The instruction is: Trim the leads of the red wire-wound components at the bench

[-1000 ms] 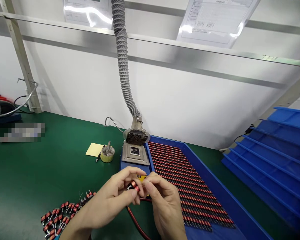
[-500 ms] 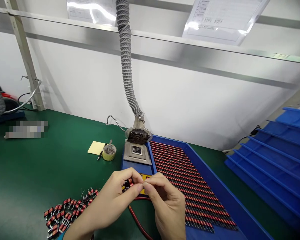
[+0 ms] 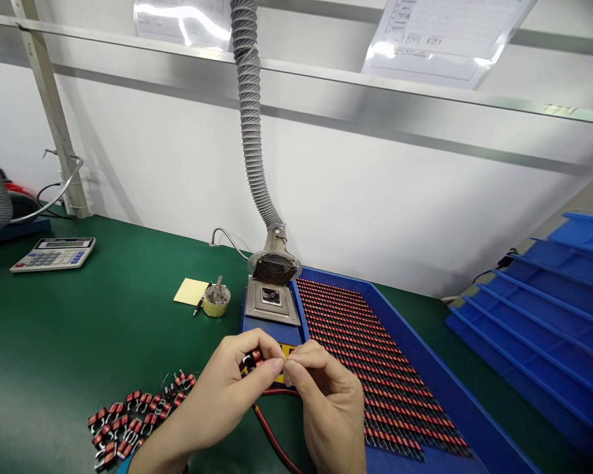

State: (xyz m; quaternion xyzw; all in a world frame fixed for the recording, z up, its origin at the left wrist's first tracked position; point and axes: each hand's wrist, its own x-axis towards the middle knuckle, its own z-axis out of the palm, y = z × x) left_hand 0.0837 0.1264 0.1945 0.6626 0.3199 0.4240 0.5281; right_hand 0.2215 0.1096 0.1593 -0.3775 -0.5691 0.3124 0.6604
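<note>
My left hand [image 3: 237, 395] is closed, with a small red-and-black wire-leaded coil [image 3: 255, 359] showing between its curled fingers. My right hand [image 3: 329, 401] is also closed, its thumb and forefinger pinched together right against the left fingertips. What lies in that pinch is too small and covered to make out. Beside my left forearm, a loose heap of similar coils [image 3: 128, 421] with bent wire leads lies on the green table. To the right of my hands, many rows of coils [image 3: 366, 349] lie in a blue tray [image 3: 435, 388].
Behind my hands stands a blue unit with a metal-topped pot [image 3: 271, 299], below an extractor hose [image 3: 251, 125]. A small tub [image 3: 216, 301], pen [image 3: 201, 300] and yellow notepad [image 3: 190, 291] lie left of it. There are also a calculator [image 3: 54, 255], stacked blue trays [image 3: 538, 309] and a red cable [image 3: 271, 434].
Both hands stay pinched together at nearly the same place. My right hand has shifted very slightly left.
</note>
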